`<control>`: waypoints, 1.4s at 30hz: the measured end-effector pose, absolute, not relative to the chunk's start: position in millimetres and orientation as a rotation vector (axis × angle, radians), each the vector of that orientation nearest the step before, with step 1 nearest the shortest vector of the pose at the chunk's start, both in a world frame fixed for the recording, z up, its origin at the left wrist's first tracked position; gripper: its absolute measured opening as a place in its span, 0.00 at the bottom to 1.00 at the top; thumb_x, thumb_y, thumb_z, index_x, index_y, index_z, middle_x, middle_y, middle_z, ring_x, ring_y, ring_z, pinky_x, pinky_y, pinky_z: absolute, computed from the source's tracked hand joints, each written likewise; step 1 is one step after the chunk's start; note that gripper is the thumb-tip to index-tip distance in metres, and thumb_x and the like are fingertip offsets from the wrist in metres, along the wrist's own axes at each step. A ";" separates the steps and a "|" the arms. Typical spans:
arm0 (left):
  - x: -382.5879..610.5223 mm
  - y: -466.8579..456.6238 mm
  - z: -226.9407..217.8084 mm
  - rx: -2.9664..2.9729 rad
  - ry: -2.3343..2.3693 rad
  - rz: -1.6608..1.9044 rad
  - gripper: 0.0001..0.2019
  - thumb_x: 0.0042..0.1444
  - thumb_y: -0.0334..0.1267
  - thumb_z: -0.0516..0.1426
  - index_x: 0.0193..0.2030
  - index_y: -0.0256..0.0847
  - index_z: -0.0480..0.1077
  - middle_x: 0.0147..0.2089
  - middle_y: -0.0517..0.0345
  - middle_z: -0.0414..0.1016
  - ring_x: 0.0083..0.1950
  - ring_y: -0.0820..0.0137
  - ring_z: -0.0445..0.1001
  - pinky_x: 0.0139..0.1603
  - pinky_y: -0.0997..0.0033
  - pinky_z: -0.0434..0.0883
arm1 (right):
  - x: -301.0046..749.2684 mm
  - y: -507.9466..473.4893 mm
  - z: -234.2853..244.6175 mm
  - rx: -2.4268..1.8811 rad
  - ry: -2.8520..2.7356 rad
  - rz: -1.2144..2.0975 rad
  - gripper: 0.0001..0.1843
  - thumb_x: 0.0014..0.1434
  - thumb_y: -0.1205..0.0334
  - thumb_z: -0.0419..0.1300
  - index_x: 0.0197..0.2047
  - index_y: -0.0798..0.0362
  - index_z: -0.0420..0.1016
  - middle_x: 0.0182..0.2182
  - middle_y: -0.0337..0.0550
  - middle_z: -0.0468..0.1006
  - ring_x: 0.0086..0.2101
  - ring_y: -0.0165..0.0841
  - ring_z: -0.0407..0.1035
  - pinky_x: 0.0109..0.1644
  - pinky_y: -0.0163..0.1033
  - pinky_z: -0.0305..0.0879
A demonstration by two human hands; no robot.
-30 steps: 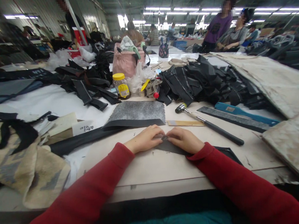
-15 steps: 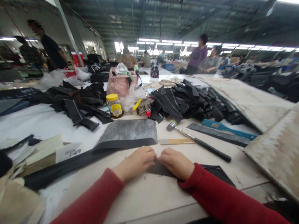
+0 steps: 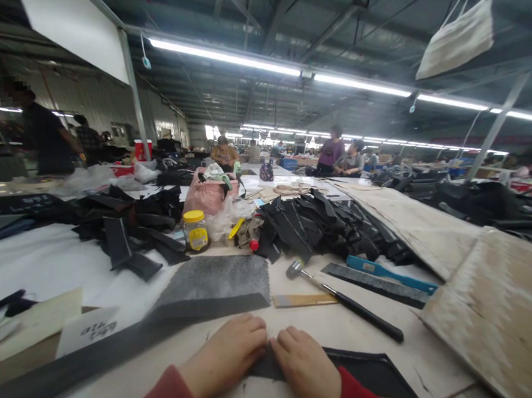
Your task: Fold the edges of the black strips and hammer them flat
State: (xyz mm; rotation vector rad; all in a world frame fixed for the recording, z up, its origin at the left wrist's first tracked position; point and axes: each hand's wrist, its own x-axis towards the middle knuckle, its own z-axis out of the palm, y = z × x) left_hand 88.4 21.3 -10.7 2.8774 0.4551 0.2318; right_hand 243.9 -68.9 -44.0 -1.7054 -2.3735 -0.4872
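My left hand [image 3: 234,350] rests at the front of the work table with its fingers curled down on the near end of a flat black material piece [image 3: 371,370]. Close beside it, my right hand [image 3: 306,367] presses on the same piece, fingers bent and thumb side toward the left hand. The piece has raised, folded-looking edges and runs out to the right from under my right hand. What lies under the fingertips is hidden. Beyond my hands lies a grey fuzzy sheet [image 3: 217,280] with a smooth dark near edge.
Right of the sheet lie a hammer [image 3: 348,299], a yellowish strip [image 3: 303,300] and a blue tool [image 3: 392,273]. Behind are black cut pieces [image 3: 303,224], a yellow-lidded jar [image 3: 196,232] and a pink bag [image 3: 206,190]. A worn board [image 3: 498,305] borders the right. People work farther back.
The view has tilted upward, so the table and my hands appear lower in the picture. Both hands stay close together on the black piece. A person at far left appears farther left.
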 end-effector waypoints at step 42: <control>81.9 26.2 -21.6 2.872 0.432 0.348 0.05 0.57 0.35 0.54 0.40 0.44 0.64 0.43 0.60 0.68 0.44 0.68 0.65 0.49 0.67 0.62 | 377.5 -70.2 4.7 -2.136 -2.001 0.088 0.21 0.58 0.63 0.47 0.54 0.56 0.66 0.45 0.50 0.73 0.45 0.37 0.67 0.50 0.39 0.61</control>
